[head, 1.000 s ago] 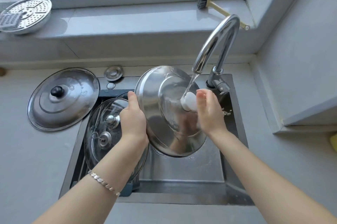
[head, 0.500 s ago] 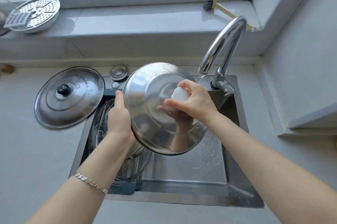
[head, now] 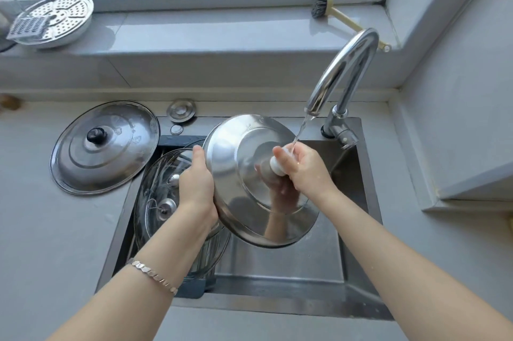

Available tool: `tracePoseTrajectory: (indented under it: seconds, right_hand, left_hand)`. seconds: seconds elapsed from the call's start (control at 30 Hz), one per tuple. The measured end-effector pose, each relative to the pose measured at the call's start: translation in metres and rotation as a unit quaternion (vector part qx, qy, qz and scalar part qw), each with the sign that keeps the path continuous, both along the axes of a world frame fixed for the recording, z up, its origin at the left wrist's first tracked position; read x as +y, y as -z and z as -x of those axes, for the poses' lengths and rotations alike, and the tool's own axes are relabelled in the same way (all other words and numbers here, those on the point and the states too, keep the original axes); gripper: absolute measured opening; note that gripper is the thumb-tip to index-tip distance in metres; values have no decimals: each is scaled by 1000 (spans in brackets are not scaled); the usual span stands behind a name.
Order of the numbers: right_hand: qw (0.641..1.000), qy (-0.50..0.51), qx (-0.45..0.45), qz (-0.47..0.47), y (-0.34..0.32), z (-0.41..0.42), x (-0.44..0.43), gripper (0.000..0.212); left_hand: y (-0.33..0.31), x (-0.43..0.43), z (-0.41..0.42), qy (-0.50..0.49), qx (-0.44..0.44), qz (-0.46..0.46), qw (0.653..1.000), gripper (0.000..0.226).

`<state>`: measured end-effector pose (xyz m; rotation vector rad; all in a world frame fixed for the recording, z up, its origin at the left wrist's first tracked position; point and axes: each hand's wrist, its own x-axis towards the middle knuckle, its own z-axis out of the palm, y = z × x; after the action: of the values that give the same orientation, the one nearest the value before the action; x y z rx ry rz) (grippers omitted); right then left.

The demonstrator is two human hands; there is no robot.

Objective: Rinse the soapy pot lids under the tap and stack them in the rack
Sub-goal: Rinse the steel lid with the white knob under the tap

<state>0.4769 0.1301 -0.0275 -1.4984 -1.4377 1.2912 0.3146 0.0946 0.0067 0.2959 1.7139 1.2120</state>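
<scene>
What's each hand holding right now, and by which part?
Both hands hold one steel lid: the left hand grips its left rim, the right hand curls around its white knob, under the tap stream.

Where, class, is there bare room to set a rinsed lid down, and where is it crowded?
Free: counter left of the sink, in front of the black-knobbed lid; counter right of the sink; sill between steamer tray and brush. Crowded: sink's left side, where glass lids stand in the rack.
</scene>
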Motion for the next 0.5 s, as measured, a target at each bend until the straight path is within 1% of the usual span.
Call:
tracePoseTrajectory:
  seconds: [0.07,0.1,0.2,0.27,0.3,0.33,0.37,0.4,0.43,0.47,0.5]
  right_hand:
    - [999,35,-31,26,0,-1,6,44]
    - [997,57,-30,52,1,-2,10,45]
    - [983,91,1,157,1,-5,14,42]
    - [962,113,46,243,3,-11,9,37]
    - [953,115,45,276,6,-14,5,36]
    - [954,94,1,286,6,-19,0,33]
    - [958,52,-99,264,4,-23,-5,31]
    - [956,-8,-201,214,-2,-28,-11,34]
    - [943,-77,-278,164,-11,-32,-19,46]
    - [934,-131,-303,137,-25,-34,-28,60]
    - [932,-181,-290,121,-39,-33,-37,70]
  left_hand:
    - [1,-3,-8,-2,11,-7,1000,47]
    - [2,-4,-12,-5,19,-11,1000,46]
    - [1,-2,-19,-8,33,-6,999,49]
    - [1,1,-21,-16,40,5,999,46]
    - [2,2,-22,-22,37,14,999,45]
    - [2,4,-23,-23,31,23,999,43]
    - [3,6,-26,-17,24,33,999,43]
    - [3,7,-29,-7,13,41,999,45]
    - [4,8,-34,3,1,50,999,46]
    - [6,10,-39,13,-14,61,998,44]
    - [6,10,-46,23,-38,71,996,42]
